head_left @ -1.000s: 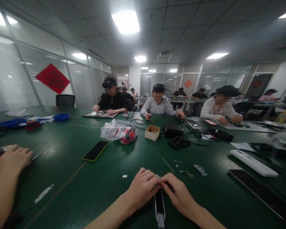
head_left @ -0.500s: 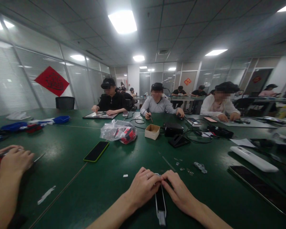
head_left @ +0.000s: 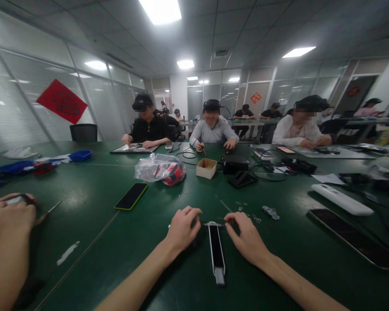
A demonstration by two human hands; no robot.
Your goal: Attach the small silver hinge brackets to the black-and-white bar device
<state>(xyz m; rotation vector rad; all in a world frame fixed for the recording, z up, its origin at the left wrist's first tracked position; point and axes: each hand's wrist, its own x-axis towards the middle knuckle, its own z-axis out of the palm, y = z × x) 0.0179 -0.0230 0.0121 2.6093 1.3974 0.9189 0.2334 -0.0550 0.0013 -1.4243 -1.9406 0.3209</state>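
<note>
A slim device (head_left: 216, 248) with a long black face, a pale rim and a grey near end lies lengthwise on the green table in front of me. Thin small bits stick out sideways at its far end; what they are I cannot make out. To its left, my left hand (head_left: 183, 229) is held with fingers curved and apart, nothing in it. My right hand (head_left: 246, 235) is on the other side, fingers loosely bent, its fingertips close to the device's far end but apart from it. Several tiny loose parts (head_left: 255, 219) and a crumpled grey piece (head_left: 270, 212) lie beyond my right hand.
A green-edged phone (head_left: 131, 196), a plastic bag with red things (head_left: 160, 168) and a small box (head_left: 206, 168) lie ahead. At right are a white case (head_left: 342, 199) and a large dark phone (head_left: 353, 237). A co-worker's hands (head_left: 11, 216) work at left; others sit opposite.
Both my hands have come off the device's far end and moved apart, my left hand to the left. The device now lies uncovered. The view has tilted slightly down.
</note>
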